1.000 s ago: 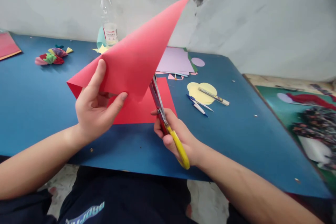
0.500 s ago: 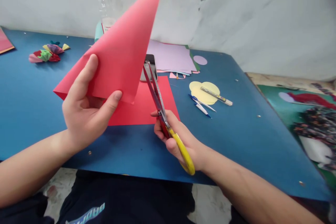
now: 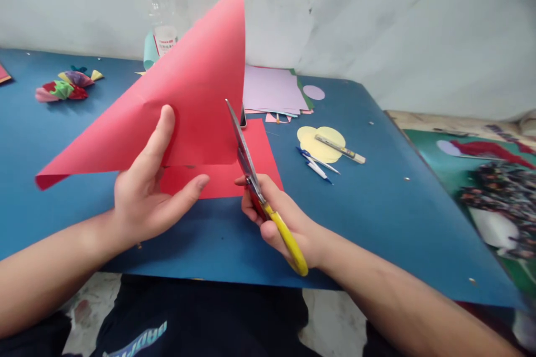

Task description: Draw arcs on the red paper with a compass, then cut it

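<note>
A red sheet of paper [image 3: 192,89], folded into a triangle, is held up by my left hand [image 3: 144,198]. My index finger lies across its front near the lower edge, the other fingers are behind it, and the thumb stands off the paper. My right hand [image 3: 285,220] is closed round the scissors [image 3: 255,181], which have one yellow and one red handle. Their blades point up and away at the paper's lower right edge, one in front of it and the other partly hidden. Beneath, flat on the table, lies another red sheet [image 3: 263,156].
On the blue table [image 3: 377,223] are a stack of coloured paper [image 3: 272,89], yellow paper circles [image 3: 330,136], blue-and-white pens [image 3: 314,167] and a thin marked case [image 3: 341,149]. A clear bottle [image 3: 157,5] stands at the back, with crumpled paper pieces [image 3: 65,88] to the left.
The folded red paper has turned and spread lower to the left, its top point dropping. My left thumb has come off it. The scissor blades now meet the paper's right edge.
</note>
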`<state>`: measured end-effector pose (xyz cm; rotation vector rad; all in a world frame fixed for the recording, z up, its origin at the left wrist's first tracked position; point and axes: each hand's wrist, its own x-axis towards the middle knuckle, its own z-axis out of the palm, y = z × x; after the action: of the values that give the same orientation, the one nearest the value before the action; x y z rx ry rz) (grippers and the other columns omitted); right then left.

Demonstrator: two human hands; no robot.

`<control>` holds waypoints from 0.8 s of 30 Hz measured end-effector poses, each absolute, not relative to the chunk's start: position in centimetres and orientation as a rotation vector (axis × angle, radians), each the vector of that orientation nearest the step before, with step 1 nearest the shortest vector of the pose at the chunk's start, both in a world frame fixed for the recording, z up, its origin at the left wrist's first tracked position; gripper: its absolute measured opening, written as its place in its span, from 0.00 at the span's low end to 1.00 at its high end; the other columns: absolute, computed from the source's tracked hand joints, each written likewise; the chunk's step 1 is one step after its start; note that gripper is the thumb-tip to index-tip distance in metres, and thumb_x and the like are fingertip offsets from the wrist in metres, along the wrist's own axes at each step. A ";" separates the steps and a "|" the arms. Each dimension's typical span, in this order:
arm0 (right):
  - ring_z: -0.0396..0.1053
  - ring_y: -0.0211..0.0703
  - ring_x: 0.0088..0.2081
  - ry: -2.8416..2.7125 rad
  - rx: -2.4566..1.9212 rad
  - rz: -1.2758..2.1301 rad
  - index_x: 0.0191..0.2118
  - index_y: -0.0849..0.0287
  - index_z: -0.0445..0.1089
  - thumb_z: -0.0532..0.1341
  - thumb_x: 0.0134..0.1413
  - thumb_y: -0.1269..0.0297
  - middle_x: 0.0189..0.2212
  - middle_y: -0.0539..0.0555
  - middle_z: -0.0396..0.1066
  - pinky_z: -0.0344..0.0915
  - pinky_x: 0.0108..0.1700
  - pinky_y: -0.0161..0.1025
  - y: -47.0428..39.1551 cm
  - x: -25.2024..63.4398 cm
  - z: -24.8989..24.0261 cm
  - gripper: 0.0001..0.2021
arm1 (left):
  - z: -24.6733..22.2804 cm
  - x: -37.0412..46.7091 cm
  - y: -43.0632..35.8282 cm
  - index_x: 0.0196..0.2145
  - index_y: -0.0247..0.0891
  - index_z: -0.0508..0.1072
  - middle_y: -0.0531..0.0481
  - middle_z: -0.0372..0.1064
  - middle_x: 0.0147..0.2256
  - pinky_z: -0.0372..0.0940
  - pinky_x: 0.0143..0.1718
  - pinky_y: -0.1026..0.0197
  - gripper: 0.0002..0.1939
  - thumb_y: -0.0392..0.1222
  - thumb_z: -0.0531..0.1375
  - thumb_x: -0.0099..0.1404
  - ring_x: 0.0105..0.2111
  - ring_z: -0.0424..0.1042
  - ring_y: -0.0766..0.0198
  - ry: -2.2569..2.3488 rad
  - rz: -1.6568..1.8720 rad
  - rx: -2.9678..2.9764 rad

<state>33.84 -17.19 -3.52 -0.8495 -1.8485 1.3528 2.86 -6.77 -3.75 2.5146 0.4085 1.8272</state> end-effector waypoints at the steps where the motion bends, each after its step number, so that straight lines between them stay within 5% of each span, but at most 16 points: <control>1: 0.69 0.41 0.34 -1.846 -0.846 1.343 0.78 0.48 0.58 0.62 0.82 0.20 0.41 0.48 0.72 0.65 0.34 0.40 -17.2 33.8 -3.5 0.42 | -3.6 2.9 -7.1 0.93 0.33 0.60 0.49 0.62 0.91 0.63 0.84 0.61 0.64 0.75 0.73 0.78 0.89 0.67 0.53 0.423 1.795 2.520; 5: 0.68 0.41 0.34 -1.805 -0.851 1.325 0.76 0.50 0.60 0.62 0.81 0.20 0.41 0.48 0.72 0.65 0.33 0.40 -17.2 33.8 -3.8 0.42 | -3.1 3.1 -8.6 0.93 0.34 0.59 0.48 0.62 0.91 0.64 0.84 0.63 0.60 0.69 0.75 0.80 0.89 0.67 0.54 0.450 1.718 2.507; 12: 0.64 0.42 0.32 -1.772 -0.856 1.366 0.75 0.46 0.61 0.61 0.81 0.19 0.38 0.46 0.68 0.62 0.33 0.41 -17.3 33.6 -3.7 0.39 | -3.3 3.0 -9.7 0.92 0.45 0.65 0.46 0.75 0.85 0.77 0.79 0.52 0.51 0.63 0.75 0.82 0.78 0.84 0.50 0.607 1.645 2.476; 15: 0.64 0.42 0.33 -1.768 -0.844 1.362 0.75 0.46 0.62 0.62 0.81 0.19 0.37 0.46 0.67 0.61 0.33 0.41 -17.1 33.7 -3.7 0.40 | -3.1 3.1 -10.2 0.90 0.46 0.69 0.45 0.79 0.81 0.79 0.78 0.54 0.48 0.56 0.77 0.80 0.75 0.87 0.50 0.642 1.629 2.430; 20: 0.60 0.39 0.30 -1.739 -0.827 1.395 0.75 0.48 0.62 0.62 0.80 0.19 0.36 0.45 0.66 0.60 0.31 0.41 -17.1 33.6 -3.7 0.41 | -2.3 3.6 -11.0 0.81 0.49 0.83 0.46 0.92 0.67 0.87 0.64 0.66 0.41 0.36 0.78 0.73 0.53 0.96 0.60 0.721 1.580 2.282; 24: 0.64 0.40 0.31 -1.755 -0.817 1.374 0.75 0.49 0.61 0.62 0.81 0.20 0.37 0.46 0.69 0.61 0.32 0.40 -17.1 33.5 -3.4 0.40 | -2.0 3.8 -11.4 0.80 0.47 0.84 0.45 0.94 0.60 0.88 0.59 0.68 0.41 0.32 0.76 0.71 0.47 0.96 0.61 0.675 1.589 2.279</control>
<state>33.51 -17.10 -3.37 -0.8173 -1.7550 1.3737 3.76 -11.43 -2.02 2.2794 0.6755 1.5894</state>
